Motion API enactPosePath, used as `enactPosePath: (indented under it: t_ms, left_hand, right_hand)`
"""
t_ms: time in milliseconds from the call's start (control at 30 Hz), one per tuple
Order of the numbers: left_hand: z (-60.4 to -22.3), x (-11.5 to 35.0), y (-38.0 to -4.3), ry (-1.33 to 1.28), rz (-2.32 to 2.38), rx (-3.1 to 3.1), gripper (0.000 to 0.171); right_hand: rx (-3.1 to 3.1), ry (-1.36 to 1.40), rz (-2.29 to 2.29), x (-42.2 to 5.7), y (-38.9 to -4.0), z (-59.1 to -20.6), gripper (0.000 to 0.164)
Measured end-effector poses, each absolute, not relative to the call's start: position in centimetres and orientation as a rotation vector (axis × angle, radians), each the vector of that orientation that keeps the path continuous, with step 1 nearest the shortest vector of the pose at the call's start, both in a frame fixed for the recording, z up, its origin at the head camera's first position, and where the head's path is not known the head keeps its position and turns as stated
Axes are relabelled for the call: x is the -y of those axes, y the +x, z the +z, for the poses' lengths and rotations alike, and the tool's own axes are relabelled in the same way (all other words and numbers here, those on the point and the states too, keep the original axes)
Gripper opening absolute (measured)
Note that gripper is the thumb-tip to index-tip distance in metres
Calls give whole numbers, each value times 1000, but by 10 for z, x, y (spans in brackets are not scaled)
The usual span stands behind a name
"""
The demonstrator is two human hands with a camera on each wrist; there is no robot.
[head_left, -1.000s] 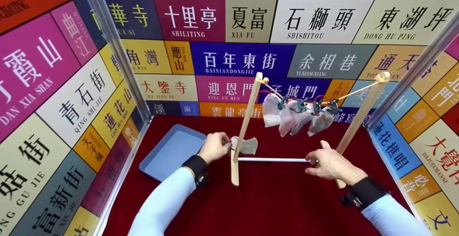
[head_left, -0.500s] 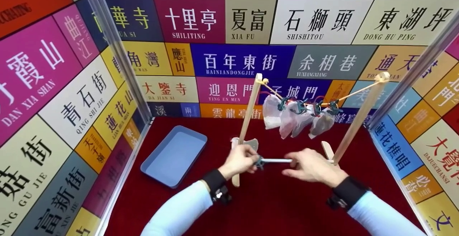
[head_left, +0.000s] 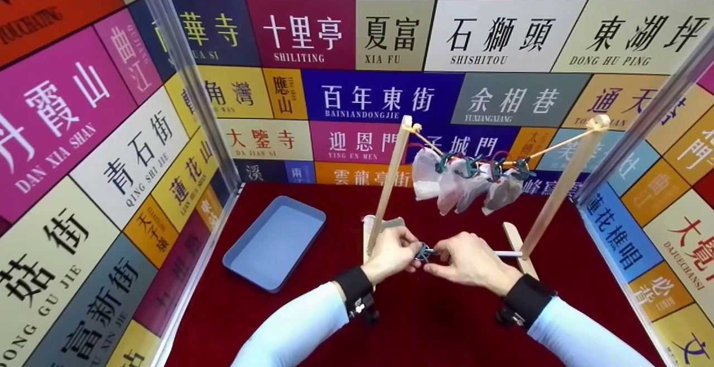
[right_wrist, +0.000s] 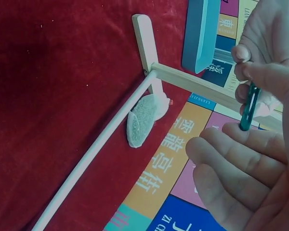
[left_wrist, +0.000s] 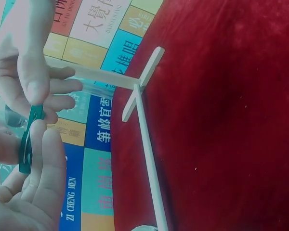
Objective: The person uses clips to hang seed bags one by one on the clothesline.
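A small dark-green clothespin point(head_left: 424, 252) is held between both hands, above the white rod of a wooden drying stand. My left hand point(head_left: 392, 252) pinches one end between thumb and fingers. At the other end, my right hand point(head_left: 471, 260) has its thumb and index finger on the clothespin point(right_wrist: 251, 106), its other fingers extended below in the right wrist view. A whitish, sock-like cloth piece point(right_wrist: 142, 120) lies on the red cloth by the stand's left foot point(right_wrist: 145, 41). Several similar whitish pieces point(head_left: 427, 173) hang from the cord, clipped by green clothespins.
The stand's left post point(head_left: 390, 180) and right post point(head_left: 560, 188) rise on either side, with the cord point(head_left: 563, 144) between their tops. A blue-grey tray point(head_left: 276, 241) sits at left on the red cloth point(head_left: 446, 328). Printed panels point(head_left: 385, 96) wall the back and sides.
My left hand has moved right from beside the left post, bringing a clothespin over the rod. My right hand has come left from the right post to meet it.
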State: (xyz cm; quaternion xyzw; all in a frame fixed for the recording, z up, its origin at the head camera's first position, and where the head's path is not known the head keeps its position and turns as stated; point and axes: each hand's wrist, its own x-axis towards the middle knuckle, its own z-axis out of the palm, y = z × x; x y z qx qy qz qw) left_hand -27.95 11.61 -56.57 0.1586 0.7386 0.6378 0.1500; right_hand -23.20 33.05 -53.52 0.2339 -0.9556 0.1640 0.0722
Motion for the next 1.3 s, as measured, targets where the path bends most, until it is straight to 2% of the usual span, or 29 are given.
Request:
enactPosePath:
  t_ms: [167, 467, 633, 800, 1000, 1100, 1200, 1300]
  left_hand:
    - [-567, -118, -277, 439, 1812, -2096, 6]
    - [-572, -102, -283, 509, 1708, -2237, 15]
    - [-582, -78, -294, 553, 1463, -2534, 18]
    - [-604, -52, -318, 465, 1038, -2825, 13]
    - [-624, -29, -354, 297, 961, -2917, 16]
    - [-630, -25, -367, 362, 968, -2982, 14]
    - [-660, -25, -394, 530, 964, -3062, 12]
    - [-661, -30, -401, 645, 917, -3085, 11]
  right_hand:
    - [2849, 743, 464, -334, -231, -534, 20]
    - [2849, 793, 321, -349, -226, -533, 28]
    - [2880, 789, 274, -366, -220, -534, 23]
    - [2791, 828, 186, -384, -213, -536, 20]
    - [2631, 884, 62, -399, -208, -538, 32]
    - [2582, 889, 15, -403, -206, -540, 34]
    - [2575, 889, -1, -405, -205, -541, 34]
    - [2589, 883, 1, -405, -204, -541, 33]
